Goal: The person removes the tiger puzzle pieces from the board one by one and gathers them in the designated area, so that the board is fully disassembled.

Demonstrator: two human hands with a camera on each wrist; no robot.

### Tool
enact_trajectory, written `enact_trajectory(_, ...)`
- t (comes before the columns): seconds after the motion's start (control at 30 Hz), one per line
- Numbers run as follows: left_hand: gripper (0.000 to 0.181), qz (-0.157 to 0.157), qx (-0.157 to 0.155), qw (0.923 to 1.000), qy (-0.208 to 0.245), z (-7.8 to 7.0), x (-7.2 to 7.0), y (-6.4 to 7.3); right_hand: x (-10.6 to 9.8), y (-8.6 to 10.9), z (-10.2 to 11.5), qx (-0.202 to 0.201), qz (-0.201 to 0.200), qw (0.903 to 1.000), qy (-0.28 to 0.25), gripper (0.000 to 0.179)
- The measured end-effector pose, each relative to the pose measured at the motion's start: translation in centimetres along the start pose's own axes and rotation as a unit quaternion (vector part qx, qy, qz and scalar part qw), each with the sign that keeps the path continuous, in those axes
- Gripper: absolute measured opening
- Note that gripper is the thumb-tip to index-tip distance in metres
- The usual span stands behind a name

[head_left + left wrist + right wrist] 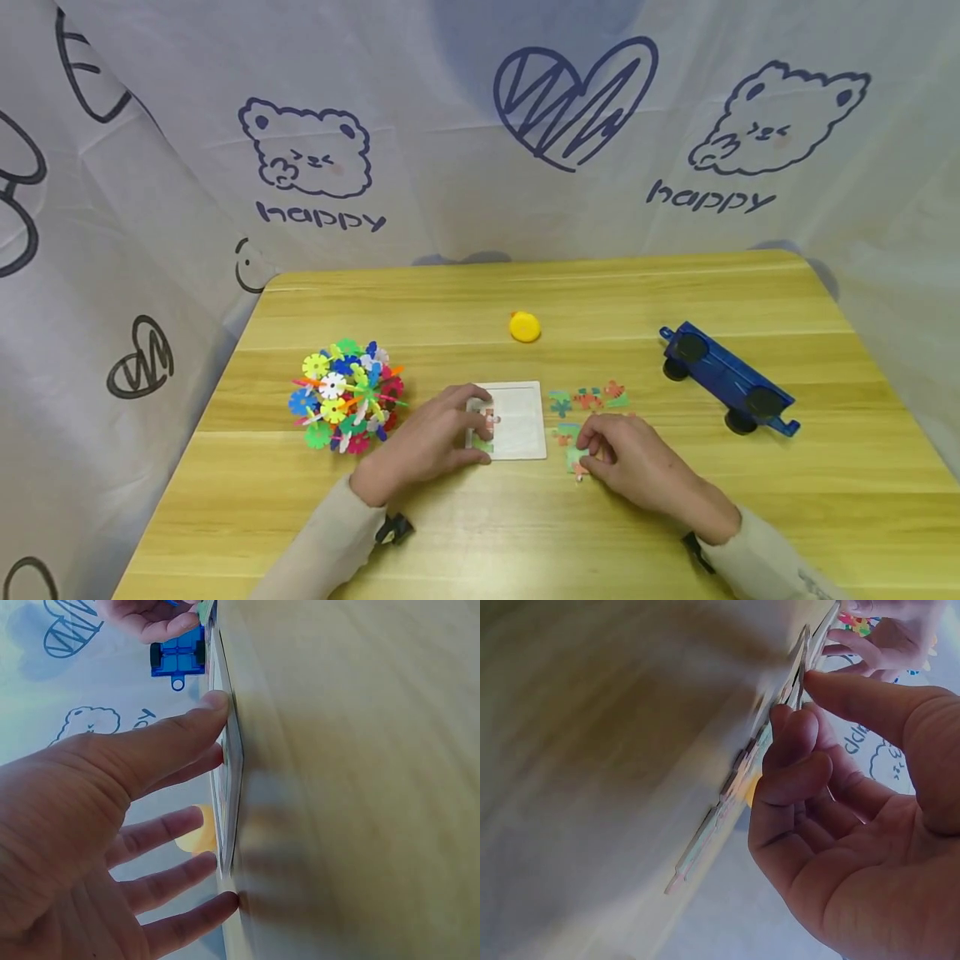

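Observation:
A square white puzzle tray (519, 421) lies on the table, with a few picture pieces (489, 419) set along its left side. My left hand (427, 437) rests at the tray's left edge; in the left wrist view the thumb (202, 720) touches the rim and the other fingers are spread loosely. To the right of the tray, my right hand (637, 458) pinches a green and orange puzzle piece (576, 463) between thumb and fingers. In the right wrist view that piece (805, 664) is tilted up on edge.
Several loose puzzle pieces (588, 398) lie right of the tray. A ball of colourful plastic flowers (347, 396) stands at left, a small yellow toy (525, 327) behind, and a blue toy vehicle (727, 375) on its side at right. A printed cloth (450, 150) hangs behind the table.

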State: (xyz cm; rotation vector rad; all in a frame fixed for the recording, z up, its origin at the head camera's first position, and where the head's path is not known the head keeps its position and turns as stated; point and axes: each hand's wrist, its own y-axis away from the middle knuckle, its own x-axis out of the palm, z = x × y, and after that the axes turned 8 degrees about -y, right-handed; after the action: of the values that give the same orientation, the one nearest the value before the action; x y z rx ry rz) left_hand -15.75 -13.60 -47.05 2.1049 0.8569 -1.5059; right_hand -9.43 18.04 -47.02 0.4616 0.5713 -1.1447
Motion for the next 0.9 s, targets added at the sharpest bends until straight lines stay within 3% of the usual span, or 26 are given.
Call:
enact_trajectory(0.17,0.017,-0.003,-0.001,1.0,0.002,0.1,0.0,-0.1,0.2,0.0,0.1,-0.005,0.0,1.0,0.005,0.011)
enact_trajectory(0.33,0.02,-0.007,-0.001,1.0,0.005,0.2,0.2,0.0,0.3,0.0,0.3,0.017,-0.006,0.9997,0.018,0.013)
enact_trajectory(0.57,0.048,-0.014,-0.003,0.9999,-0.004,0.3,0.3,-0.1,-0.2,0.0,0.6,0.007,-0.053,0.9984,0.016,0.012)
enact_trajectory(0.73,0.071,-0.014,-0.021,0.9993,-0.029,0.3,0.2,0.0,-0.5,-0.6,1.0,-0.01,-0.07,0.997,0.032,0.016)
enact_trajectory(0.9,0.078,-0.005,-0.04,0.9986,-0.035,0.4,0.1,0.0,0.1,-1.4,1.8,-0.029,-0.07,0.9969,0.022,0.014)
